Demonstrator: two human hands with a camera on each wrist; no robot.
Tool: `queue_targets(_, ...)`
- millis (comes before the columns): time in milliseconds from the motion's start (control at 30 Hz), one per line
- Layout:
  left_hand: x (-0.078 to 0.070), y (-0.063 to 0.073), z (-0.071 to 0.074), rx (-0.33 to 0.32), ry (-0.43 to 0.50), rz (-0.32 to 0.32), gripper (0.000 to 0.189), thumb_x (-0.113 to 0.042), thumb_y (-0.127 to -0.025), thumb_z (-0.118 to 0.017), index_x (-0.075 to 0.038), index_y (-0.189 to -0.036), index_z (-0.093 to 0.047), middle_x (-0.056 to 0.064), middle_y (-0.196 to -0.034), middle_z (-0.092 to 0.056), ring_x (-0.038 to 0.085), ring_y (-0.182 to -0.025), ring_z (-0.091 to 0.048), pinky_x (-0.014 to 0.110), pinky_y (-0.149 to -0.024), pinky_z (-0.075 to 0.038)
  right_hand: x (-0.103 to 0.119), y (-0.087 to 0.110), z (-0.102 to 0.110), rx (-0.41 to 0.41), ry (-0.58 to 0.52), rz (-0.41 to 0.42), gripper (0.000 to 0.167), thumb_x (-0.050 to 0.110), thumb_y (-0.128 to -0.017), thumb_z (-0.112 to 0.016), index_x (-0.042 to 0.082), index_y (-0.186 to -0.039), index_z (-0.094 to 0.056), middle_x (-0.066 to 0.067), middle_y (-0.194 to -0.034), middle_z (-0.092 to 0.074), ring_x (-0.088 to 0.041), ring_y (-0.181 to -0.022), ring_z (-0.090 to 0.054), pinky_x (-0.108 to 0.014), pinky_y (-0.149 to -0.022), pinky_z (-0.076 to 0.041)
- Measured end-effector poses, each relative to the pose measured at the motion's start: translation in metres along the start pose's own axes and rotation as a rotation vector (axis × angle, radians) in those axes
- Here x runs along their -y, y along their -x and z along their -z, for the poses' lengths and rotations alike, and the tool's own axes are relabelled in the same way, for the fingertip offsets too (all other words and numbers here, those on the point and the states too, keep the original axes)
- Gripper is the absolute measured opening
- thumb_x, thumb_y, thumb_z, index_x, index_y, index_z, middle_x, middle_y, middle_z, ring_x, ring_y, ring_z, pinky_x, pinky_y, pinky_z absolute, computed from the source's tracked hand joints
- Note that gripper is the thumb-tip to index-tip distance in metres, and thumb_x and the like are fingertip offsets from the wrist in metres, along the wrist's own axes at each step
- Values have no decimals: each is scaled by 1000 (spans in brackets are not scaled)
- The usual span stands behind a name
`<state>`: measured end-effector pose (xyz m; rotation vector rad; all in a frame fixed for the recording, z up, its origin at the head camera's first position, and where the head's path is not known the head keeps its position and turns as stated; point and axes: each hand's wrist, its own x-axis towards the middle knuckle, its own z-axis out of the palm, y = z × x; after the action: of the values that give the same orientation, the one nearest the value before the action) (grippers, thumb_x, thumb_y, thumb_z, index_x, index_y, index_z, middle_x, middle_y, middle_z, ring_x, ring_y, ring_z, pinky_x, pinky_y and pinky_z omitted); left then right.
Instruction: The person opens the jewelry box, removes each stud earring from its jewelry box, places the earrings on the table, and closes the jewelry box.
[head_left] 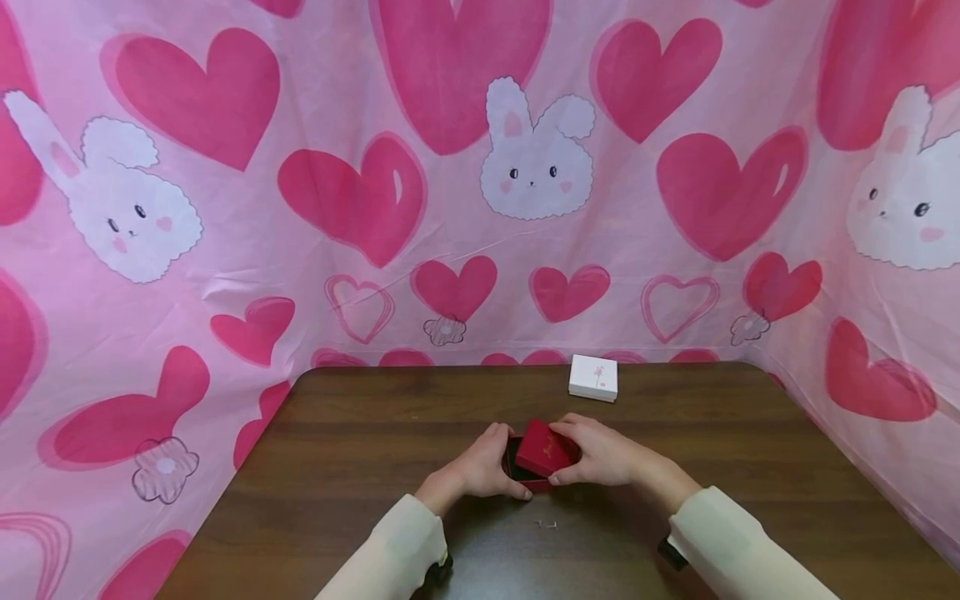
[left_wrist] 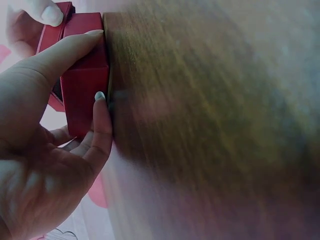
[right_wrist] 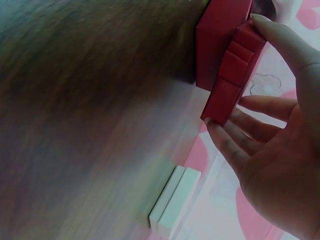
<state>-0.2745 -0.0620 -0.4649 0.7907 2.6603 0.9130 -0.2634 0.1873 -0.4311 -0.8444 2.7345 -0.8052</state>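
A small red gift box stands on the table in front of me, its base point(left_wrist: 86, 97) and its lid point(head_left: 542, 448) apart. My left hand point(head_left: 483, 462) grips the base from the left, thumb on the near side and fingers round the far side. With my right hand point(head_left: 606, 454) I hold the lid by its edges, between thumb and fingertips. The lid sits tilted over the right part of the base, and a dark interior shows at the left. Gold lettering marks the lid's top; a red bow point(right_wrist: 236, 62) runs along its side.
Two tiny shiny bits point(head_left: 546, 524) lie on the brown wooden table point(head_left: 360, 475) nearer to me than the box. A white lidded box point(head_left: 593, 378) with a pink print stands near the back edge. Pink heart-patterned cloth point(head_left: 450, 233) hangs behind and at both sides.
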Motion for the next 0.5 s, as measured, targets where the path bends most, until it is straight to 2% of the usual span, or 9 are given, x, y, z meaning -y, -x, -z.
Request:
queue_targets(233,-2,1,3,26,-8,-8,84,-34,-71,-94,-10,-136,-46,0,-121,-51,14,-110,-52,35,-99,-51,8,-6,1,-2,60,21,80,41,-76,-88,4,-140,-58,-5,-130,-57,-20,-111,-54,-36,-84,-54)
queue_targets(500,2,3,5,23,-9,-35,97,-30,-71,-95,-6,-147,-39,5,-133,-51,19,-119,-50,40,-106,-47,10,-11,3,25,97,27,81,39,-76,-88,6,-142,-56,-6,-135,-55,-22,-116,-53,-42,-91,-53)
